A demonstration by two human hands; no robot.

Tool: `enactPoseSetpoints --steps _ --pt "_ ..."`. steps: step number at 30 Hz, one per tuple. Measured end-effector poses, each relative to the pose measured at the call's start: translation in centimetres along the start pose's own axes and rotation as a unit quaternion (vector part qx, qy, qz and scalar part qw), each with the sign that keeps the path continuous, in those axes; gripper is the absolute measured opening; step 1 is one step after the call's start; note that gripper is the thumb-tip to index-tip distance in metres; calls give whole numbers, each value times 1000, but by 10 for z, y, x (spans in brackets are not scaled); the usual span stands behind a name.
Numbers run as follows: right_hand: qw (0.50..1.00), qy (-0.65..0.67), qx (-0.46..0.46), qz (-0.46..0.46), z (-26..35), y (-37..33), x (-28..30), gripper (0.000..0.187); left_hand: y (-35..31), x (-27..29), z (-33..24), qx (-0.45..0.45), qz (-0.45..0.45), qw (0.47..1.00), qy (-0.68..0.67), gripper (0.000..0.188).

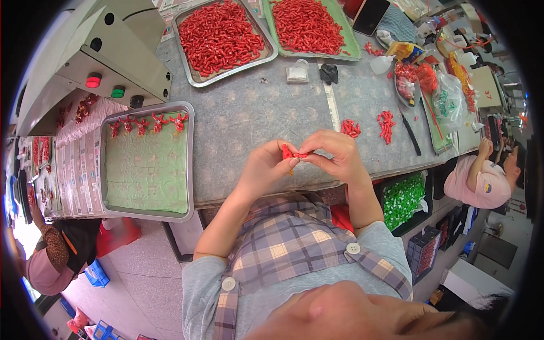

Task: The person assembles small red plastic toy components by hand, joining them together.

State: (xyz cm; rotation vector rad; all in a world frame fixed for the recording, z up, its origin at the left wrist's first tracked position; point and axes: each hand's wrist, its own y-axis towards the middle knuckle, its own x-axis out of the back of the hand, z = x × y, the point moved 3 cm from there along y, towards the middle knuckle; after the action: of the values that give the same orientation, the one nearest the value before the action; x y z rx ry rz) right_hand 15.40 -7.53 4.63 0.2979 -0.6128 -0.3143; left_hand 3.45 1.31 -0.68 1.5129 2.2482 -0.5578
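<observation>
Between my two hands, just above the near edge of the table, is a small red figure [287, 152]. My left hand [265, 164] pinches its body between thumb and fingers. In my right hand [333, 156], thumb and forefinger grip a small red piece [301, 155] at the figure's side. Fingers hide part of both, so I cannot tell whether they are joined. To the right lie two small heaps of red pieces, a nearer heap [351, 128] and a longer heap [386, 126]. Several finished-looking red figures [142, 124] stand in a row along the far side of a green-lined tray [188, 170] on the left.
Two trays full of red pieces [221, 37] [309, 25] stand at the back. A machine with red and green buttons [102, 68] rises at far left. A black-handled knife [411, 133] lies at right, near a bowl [408, 85]. Other people [481, 181] work at both sides.
</observation>
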Motion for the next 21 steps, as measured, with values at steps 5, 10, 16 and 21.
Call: enactPoseSetpoints --steps 5,10,16,21 --pt "1000 2 -7 15 -1 3 1 12 1 2 2 -5 -9 1000 20 9" --pt "995 -28 -88 -38 -33 27 29 8 2 9 5 17 -53 998 39 20" --pt "958 -256 -127 4 -96 92 59 12 1 8 -1 20 -79 996 46 25" --pt "928 -353 -105 63 -109 108 51 12 -1 15 -3 22 -95 994 44 14"
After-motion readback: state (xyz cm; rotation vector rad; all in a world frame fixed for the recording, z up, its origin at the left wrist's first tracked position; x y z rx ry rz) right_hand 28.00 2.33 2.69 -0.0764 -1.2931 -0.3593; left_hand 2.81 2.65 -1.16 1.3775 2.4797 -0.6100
